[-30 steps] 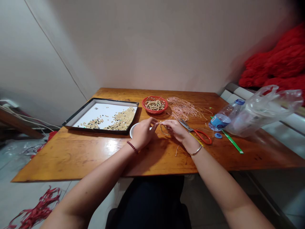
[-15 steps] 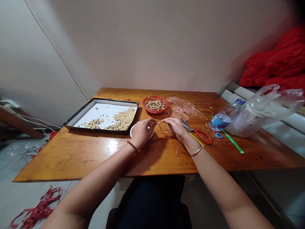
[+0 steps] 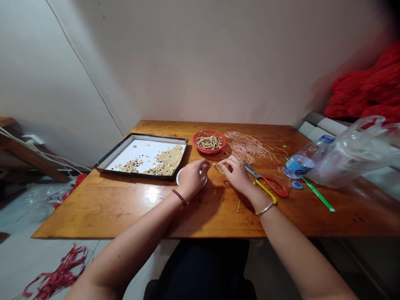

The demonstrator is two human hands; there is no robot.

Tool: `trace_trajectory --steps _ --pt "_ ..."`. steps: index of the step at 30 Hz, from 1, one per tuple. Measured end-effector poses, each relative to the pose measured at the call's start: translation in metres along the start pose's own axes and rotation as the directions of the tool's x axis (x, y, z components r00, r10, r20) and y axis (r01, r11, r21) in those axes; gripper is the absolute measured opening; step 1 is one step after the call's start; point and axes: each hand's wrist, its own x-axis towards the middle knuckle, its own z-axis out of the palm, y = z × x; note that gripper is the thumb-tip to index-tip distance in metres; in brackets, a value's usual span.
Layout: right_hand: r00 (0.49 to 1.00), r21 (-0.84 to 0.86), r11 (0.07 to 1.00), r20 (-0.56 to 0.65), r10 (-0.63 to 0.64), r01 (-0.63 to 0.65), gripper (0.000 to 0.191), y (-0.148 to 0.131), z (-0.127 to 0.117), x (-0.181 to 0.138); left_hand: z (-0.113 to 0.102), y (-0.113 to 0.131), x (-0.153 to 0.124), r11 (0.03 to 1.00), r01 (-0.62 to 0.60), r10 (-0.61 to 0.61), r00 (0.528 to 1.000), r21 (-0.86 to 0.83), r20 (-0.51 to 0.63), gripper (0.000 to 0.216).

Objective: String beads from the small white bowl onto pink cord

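Above the wooden table [image 3: 125,208], left hand [image 3: 192,180] and right hand [image 3: 238,177] still pinch the beaded strand [image 3: 218,168], barely shifted.

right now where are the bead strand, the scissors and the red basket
bead strand [image 3: 216,168], head view, on its middle beads
scissors [image 3: 258,177], head view, at the pivot
red basket [image 3: 209,151], head view, on its near rim

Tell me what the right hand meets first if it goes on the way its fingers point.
Likely the left hand: the right hand points left and away across the bead strand both pinch. Depth unclear.
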Motion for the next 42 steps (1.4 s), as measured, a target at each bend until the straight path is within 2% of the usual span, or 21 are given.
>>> trace_trajectory --steps 4,10,15,19,22,25,27,29,31,34,39,42 --pt "0.999 0.009 1.000 -0.029 0.026 -0.026 0.023 -0.001 0.001 0.000 0.001 -0.001 0.001 0.999 -0.048 0.048 0.999 0.022 0.014 0.022" --pt "0.995 0.170 0.982 0.056 0.078 -0.086 0.024 0.002 0.006 0.000 0.003 -0.003 0.001 0.996 -0.085 0.085 0.996 0.028 0.021 0.024" --pt "0.985 0.312 0.937 0.113 0.126 -0.156 0.023 0.008 0.010 0.002 0.003 -0.003 0.001 0.997 -0.075 0.076 0.997 -0.029 0.006 0.023" --pt "0.981 0.346 0.923 0.147 0.126 -0.170 0.019 0.011 0.010 0.004 0.003 -0.003 0.002 0.995 -0.059 0.058 0.998 -0.078 -0.012 0.022" --pt "0.975 0.364 0.915 0.190 0.111 -0.175 0.018 0.009 0.009 0.004 0.004 -0.005 0.003 0.983 -0.045 0.043 0.999 -0.177 -0.014 0.020" --pt "0.969 0.428 0.889 0.240 0.061 -0.162 0.017 0.003 0.006 0.003 0.006 -0.007 0.005 0.935 0.009 0.003 0.999 -0.354 0.035 0.022" --pt "0.962 0.474 0.865 0.273 0.030 -0.162 0.022 -0.001 0.004 0.003 0.007 -0.007 0.007 0.869 0.070 -0.036 0.996 -0.490 0.078 0.025" --pt "0.959 0.515 0.837 0.280 0.038 -0.184 0.030 -0.003 0.003 0.003 0.007 -0.006 0.008 0.788 0.138 -0.077 0.989 -0.599 0.127 0.023" --pt "0.961 0.548 0.806 0.262 0.087 -0.222 0.029 -0.005 0.004 0.003 0.007 -0.004 0.009 0.719 0.205 -0.110 0.977 -0.665 0.182 0.023" --pt "0.956 0.582 0.766 0.255 0.145 -0.271 0.020 -0.008 0.007 0.002 0.005 -0.002 0.010 0.658 0.258 -0.133 0.965 -0.708 0.227 0.025" --pt "0.913 0.642 0.656 0.353 0.204 -0.396 0.027 -0.012 0.010 -0.001 0.005 -0.003 0.010 0.641 0.252 -0.126 0.966 -0.725 0.225 0.028" --pt "0.896 0.679 0.590 0.384 0.221 -0.437 0.024 -0.013 0.008 0.000 0.007 -0.005 0.010 0.642 0.257 -0.146 0.966 -0.722 0.214 0.028"
